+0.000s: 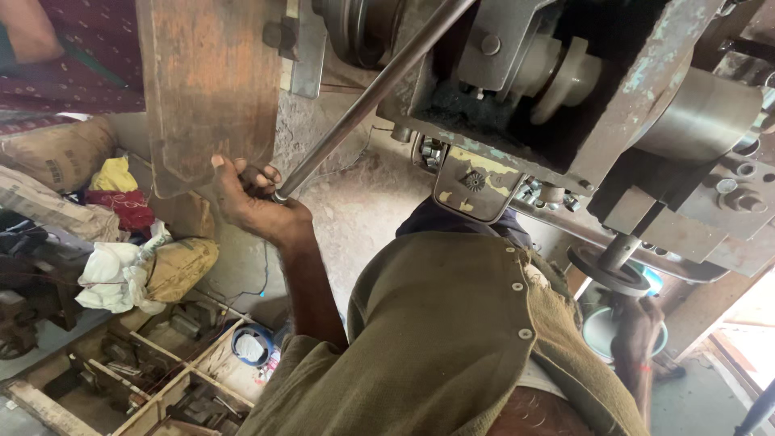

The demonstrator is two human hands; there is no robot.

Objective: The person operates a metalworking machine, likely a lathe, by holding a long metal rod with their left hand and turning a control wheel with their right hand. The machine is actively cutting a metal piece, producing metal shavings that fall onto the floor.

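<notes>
My left hand (pixel 252 200) is closed around the lower end of a long grey steel lever rod (pixel 379 85), which slants up to the right into a heavy, worn metal press machine (pixel 597 89). My right hand (pixel 638 337) hangs low at the right, just under the machine's round metal disc (pixel 607 270) and over a pale teal bowl (pixel 599 333). That hand is dark and blurred, so its fingers cannot be made out. My olive-green buttoned shirt (pixel 452 339) fills the lower middle.
A rusty brown metal plate (pixel 211 89) hangs right behind the left hand. Sacks and bundled cloths (pixel 121 270) pile up at the left. A wooden tray of metal parts (pixel 161 375) and a blue roll (pixel 252 345) lie below on the dusty floor.
</notes>
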